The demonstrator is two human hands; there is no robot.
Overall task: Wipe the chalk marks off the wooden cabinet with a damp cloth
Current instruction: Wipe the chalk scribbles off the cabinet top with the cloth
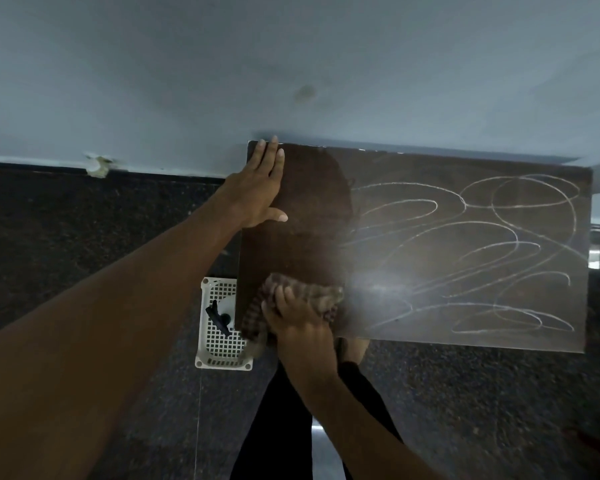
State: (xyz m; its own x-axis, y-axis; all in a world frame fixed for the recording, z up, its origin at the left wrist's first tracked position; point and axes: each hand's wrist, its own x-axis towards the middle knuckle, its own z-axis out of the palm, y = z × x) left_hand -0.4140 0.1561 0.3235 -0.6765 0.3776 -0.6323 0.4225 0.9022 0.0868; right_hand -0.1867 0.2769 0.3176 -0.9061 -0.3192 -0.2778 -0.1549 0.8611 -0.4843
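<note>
The dark wooden cabinet top (pixel 465 161) lies below me against a pale blue wall. White chalk loops (pixel 482 251) cover its middle and right part. The left strip (pixel 305 209) is darker, damp and free of chalk. My left hand (pixel 257 188) lies flat with fingers apart on the cabinet's far left corner. My right hand (pixel 295 317) presses a checked brown cloth (pixel 312 296) onto the near left edge of the top, bunched under the fingers, with one end hanging over the edge.
A white perforated plastic basket (pixel 215 341) stands on the dark speckled floor (pixel 84 237) left of the cabinet, with a spray bottle (pixel 224 311) in it. My dark trouser legs (pixel 278 427) are below the cabinet's near edge. A chipped spot (pixel 99 165) marks the wall's skirting.
</note>
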